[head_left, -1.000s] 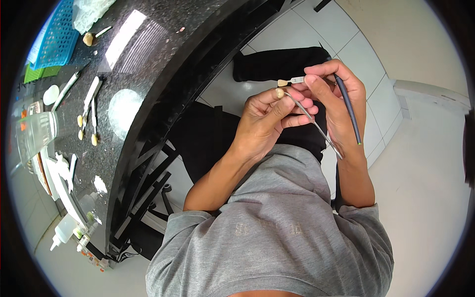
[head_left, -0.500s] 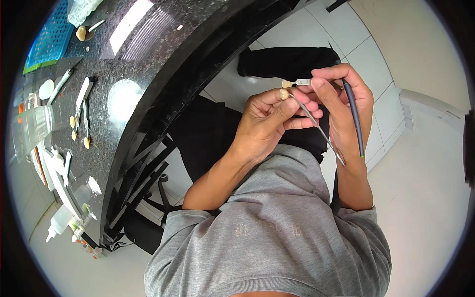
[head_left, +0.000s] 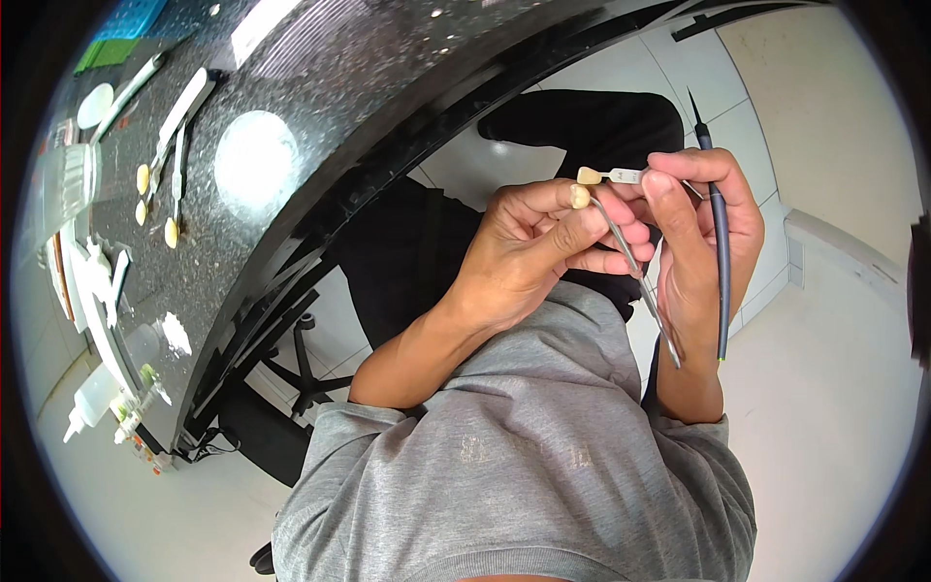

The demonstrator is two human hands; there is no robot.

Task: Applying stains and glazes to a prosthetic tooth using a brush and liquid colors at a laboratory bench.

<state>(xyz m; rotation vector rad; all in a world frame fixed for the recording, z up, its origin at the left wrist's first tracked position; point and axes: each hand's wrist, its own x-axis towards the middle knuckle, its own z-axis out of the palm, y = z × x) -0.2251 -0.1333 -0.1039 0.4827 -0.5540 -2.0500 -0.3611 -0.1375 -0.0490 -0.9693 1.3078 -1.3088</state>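
Crown (head_left: 580,197), cream, tooth-shaped, likely light, brittle (best side-held), is pinched by the left hand (head_left: 529,242) below the white-stemmed tab (head_left: 624,176) the right hand (head_left: 703,209) grips.

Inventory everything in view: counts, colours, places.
Tooth piece: 1, cream, left hand
Shade tab: 1, cream tip, right hand
Metal tool: 1, silver, left hand
Slim tool: 1, navy, right hand
Counter: 1, speckled black, left
Other tabs: 3, cream tips, counter
Container: 1, clear, far left
Basket: 1, blue, upper left
Squeeze bottle: 1, white, lower left
Chair: 1, black, lower left
Shirt: 1, grey, below
Left hand: 1, bare, centre
Right hand: 1, bare, right
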